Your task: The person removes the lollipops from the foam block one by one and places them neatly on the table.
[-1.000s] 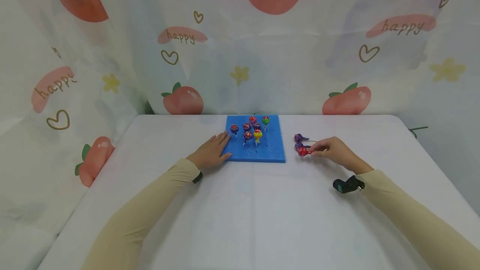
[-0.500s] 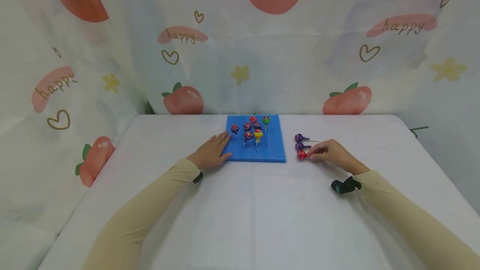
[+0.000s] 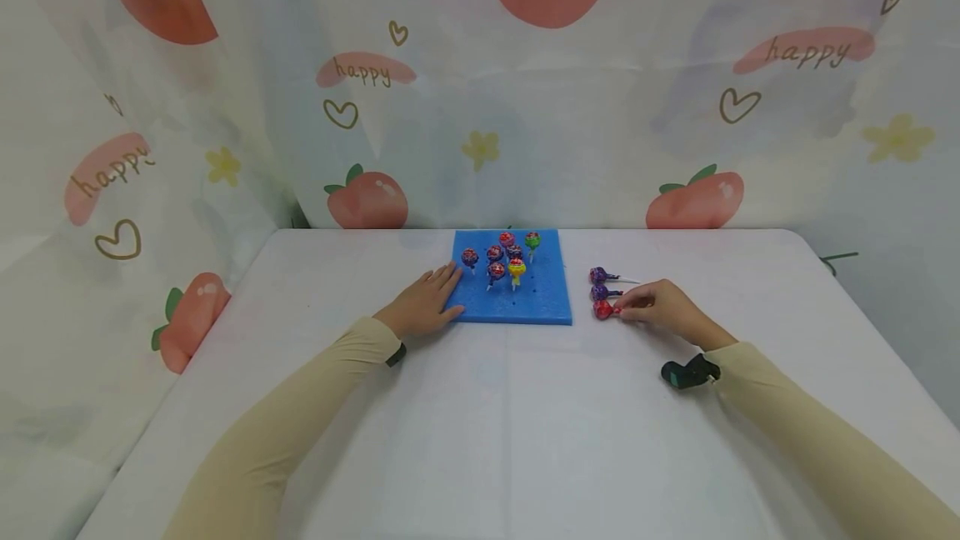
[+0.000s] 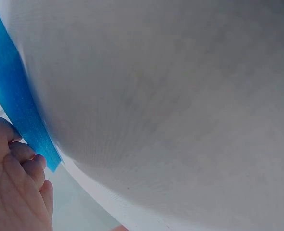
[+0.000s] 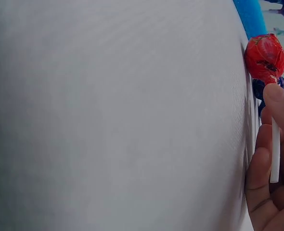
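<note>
My left hand [image 3: 422, 304] lies with straight fingers on the left edge of a blue foam board [image 3: 543, 300]. In the left wrist view its fingertips meet the board's side. My right hand [image 3: 667, 311] pinches a red-wrapped lollipop [image 5: 265, 55] by its white stick, thumb just below the wrapper, candy end pointing left in the head view. Beside it on the table lie two purple lollipops [image 3: 597, 275], the nearer one's stick partly hidden by the fingers. Several lollipops stand upright in the board, among them a yellow one [image 3: 517, 270] and a green one [image 3: 532, 240].
Small dark holes dot the board's surface. A white cloth covers the table [image 3: 450, 440], and a printed curtain [image 3: 570, 123] hangs right behind its back edge. A dark wrist camera [image 3: 690, 372] sits under the right sleeve.
The red lollipop has shifted slightly left and toward the front, apart from the purple ones, with my right hand following a little. My left hand has stayed in place.
</note>
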Motion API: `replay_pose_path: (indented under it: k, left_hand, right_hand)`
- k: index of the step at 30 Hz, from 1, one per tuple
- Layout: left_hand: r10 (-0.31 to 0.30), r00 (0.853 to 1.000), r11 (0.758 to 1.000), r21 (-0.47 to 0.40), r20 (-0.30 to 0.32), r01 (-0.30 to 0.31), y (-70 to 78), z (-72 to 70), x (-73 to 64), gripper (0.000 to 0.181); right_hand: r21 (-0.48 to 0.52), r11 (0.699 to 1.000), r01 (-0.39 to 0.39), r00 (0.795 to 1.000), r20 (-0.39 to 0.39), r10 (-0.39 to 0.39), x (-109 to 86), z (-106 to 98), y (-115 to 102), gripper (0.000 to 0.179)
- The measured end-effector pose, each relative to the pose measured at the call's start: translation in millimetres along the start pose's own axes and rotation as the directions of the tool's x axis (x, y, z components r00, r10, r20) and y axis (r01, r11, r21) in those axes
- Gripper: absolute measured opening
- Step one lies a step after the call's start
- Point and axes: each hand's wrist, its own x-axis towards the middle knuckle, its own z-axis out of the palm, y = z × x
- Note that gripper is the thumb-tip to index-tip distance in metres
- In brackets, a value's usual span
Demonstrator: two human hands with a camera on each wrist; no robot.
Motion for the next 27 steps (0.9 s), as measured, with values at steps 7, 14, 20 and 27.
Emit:
replay_pose_path:
  k: [7,14,20,27]
  left_hand:
    - [0.0,1.0,1.0,-0.008,0.007,0.0,0.7,-0.9,-0.1,0.073]
    - [-0.003,1.0,1.0,-0.001,0.015,0.003,2.7,-3.5,-1.9,0.073]
    - [0.0,1.0,1.0,-0.006,0.014,0.0,4.4,-5.9,-3.3,0.073]
    - [0.005,1.0,1.0,-0.001,0.012,-0.005,3.8,-5.6,-3.1,0.072]
  right_hand:
    - [0.024,1.0,0.003,1.0,-0.02,-0.002,-1.8,0,6,0.022]
    - [0.045,0.999,-0.014,1.0,-0.006,0.014,-5.7,-5,12,0.025]
    - [0.044,0.999,-0.032,0.999,0.005,0.031,-8.5,-8,16,0.027]
    - [0.074,0.997,-0.032,0.999,0.028,0.03,-11.0,-12,14,0.031]
